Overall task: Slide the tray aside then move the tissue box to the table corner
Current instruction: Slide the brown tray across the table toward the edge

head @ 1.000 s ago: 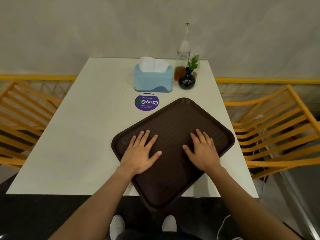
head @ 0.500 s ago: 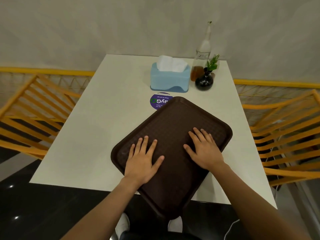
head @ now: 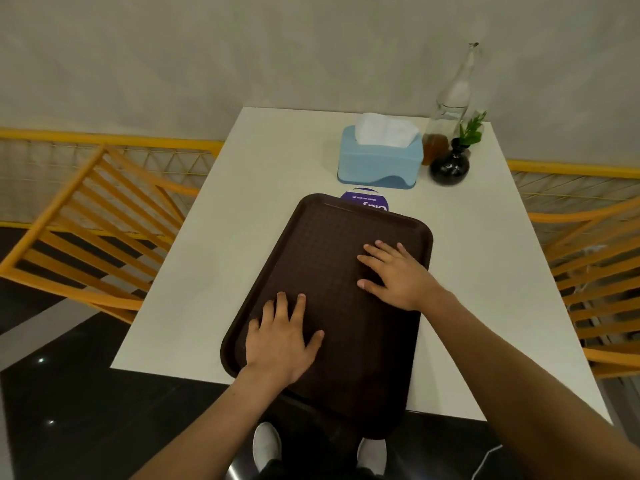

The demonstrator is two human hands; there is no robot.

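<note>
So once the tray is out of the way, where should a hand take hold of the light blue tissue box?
Grip the light blue rectangular tissue box across its short ends, coming from above and the near side. The white tissue sticks out of the top, so avoid pinching there. The glass bottle and black round vase crowd its right end; the left end is open.

Tray point(head: 332, 271) dark brown, fine grid texture; tissue box point(head: 379, 164) pale blue; table point(head: 263, 188) off-white; sticker point(head: 367, 200) seemingly purple.
</note>
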